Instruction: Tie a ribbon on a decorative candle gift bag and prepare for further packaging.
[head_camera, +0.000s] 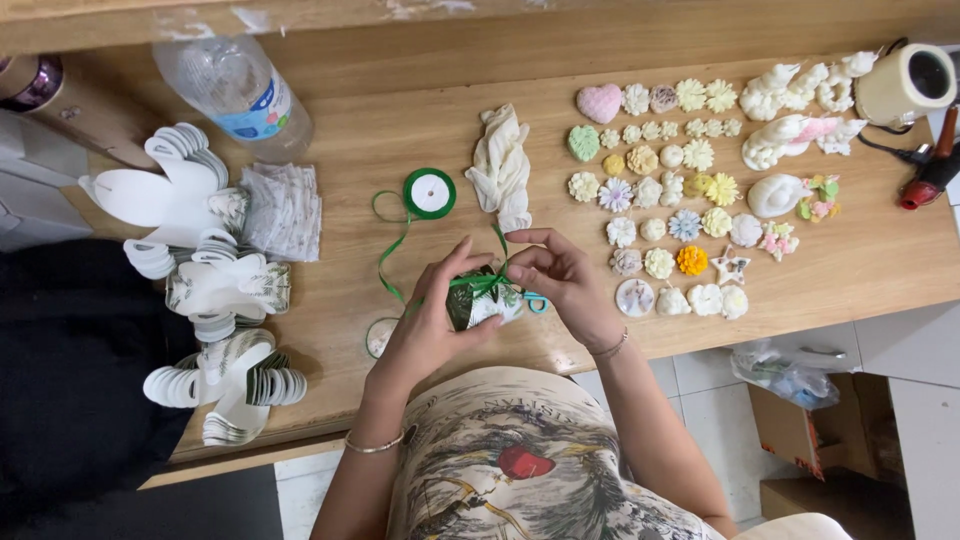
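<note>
Green ribbon being tied round small box, near table edge; left hand clamping box, right hand pinching ribbon. Risk: slack grip loosening bow; trailing ribbon dragging spool.

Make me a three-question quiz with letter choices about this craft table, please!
1. Where is the ribbon spool?
A. left of the white cloth
B. on the floor
C. among the flower shapes

2. What colour is the ribbon on the small box?
A. red
B. green
C. blue

3. How does the plastic bottle rest?
A. standing up
B. hanging
C. lying down

Answers: 1 A, the white cloth is on its right. 2 B, green like the spool. 3 C, it lies on the wooden table.
</note>
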